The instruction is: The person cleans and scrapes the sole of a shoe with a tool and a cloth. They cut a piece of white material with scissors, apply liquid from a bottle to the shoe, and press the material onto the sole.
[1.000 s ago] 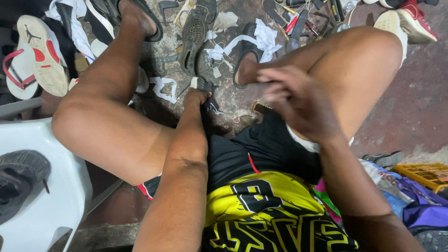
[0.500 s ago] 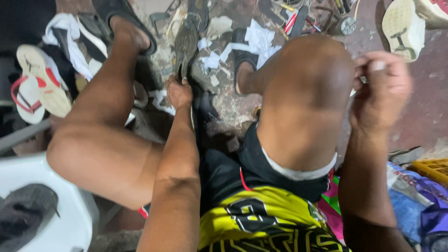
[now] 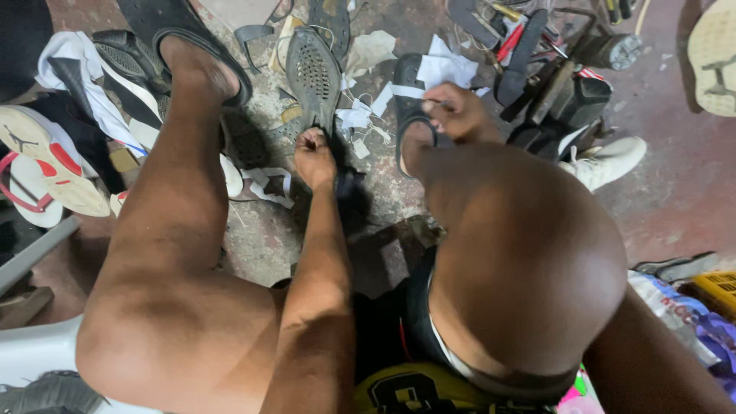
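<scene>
L hand [image 3: 314, 156] is pinching heel end of perforated shoe sole [image 3: 313, 77], long axis running straight away; R hand [image 3: 458, 112] is hovering right w/ fingers closed, contents unclear.

The right hand [image 3: 458, 113] closes on something too small to identify, the left hand [image 3: 314, 156] covers the dark sole's [image 3: 313, 74] near end, and frame edges crop surrounding shoes.

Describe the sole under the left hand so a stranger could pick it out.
Start between the seated person's bare legs, on the littered concrete floor. The left hand reaches down to a dark shoe sole lying lengthwise. Unlike the sandals beside it, its surface is covered in small perforations.
</scene>
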